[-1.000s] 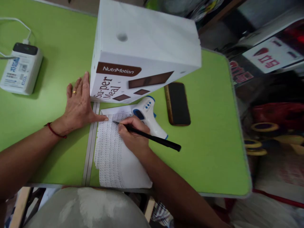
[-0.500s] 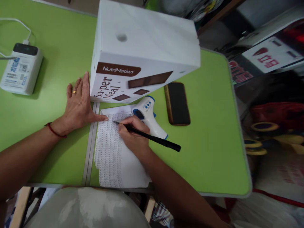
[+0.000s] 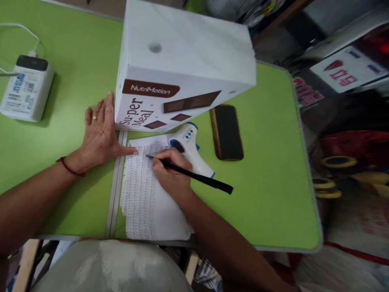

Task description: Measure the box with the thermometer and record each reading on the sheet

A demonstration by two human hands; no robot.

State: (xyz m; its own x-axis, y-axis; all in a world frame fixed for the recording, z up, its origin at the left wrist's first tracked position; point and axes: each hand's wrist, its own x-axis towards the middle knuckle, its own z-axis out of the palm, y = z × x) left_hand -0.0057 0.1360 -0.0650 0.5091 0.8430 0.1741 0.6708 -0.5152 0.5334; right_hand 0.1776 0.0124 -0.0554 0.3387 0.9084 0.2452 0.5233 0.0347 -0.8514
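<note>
Between the thumb and fingers of my right hand (image 3: 173,172) is a black pen (image 3: 206,180), its tip on a sheet of paper (image 3: 142,202) covered with rows of small handwriting. My left hand (image 3: 101,132) lies flat on the green table, fingers apart. Its thumb rests on the top left part of the paper, and its fingertips are beside the white NutriMotion box (image 3: 188,52). Just beyond my right hand lies a white and blue infrared thermometer (image 3: 193,150), over the paper's upper edge. My right hand hides part of the paper.
A dark phone in a worn brown case (image 3: 227,132) lies right of the thermometer. At the far left a white power bank (image 3: 27,89) has cables (image 3: 30,34) running from it. A metal seam (image 3: 114,198) crosses the green table (image 3: 273,194).
The pen's rear end has swung very slightly to the right, with a tiny shift of my right hand. My left hand stays in place.
</note>
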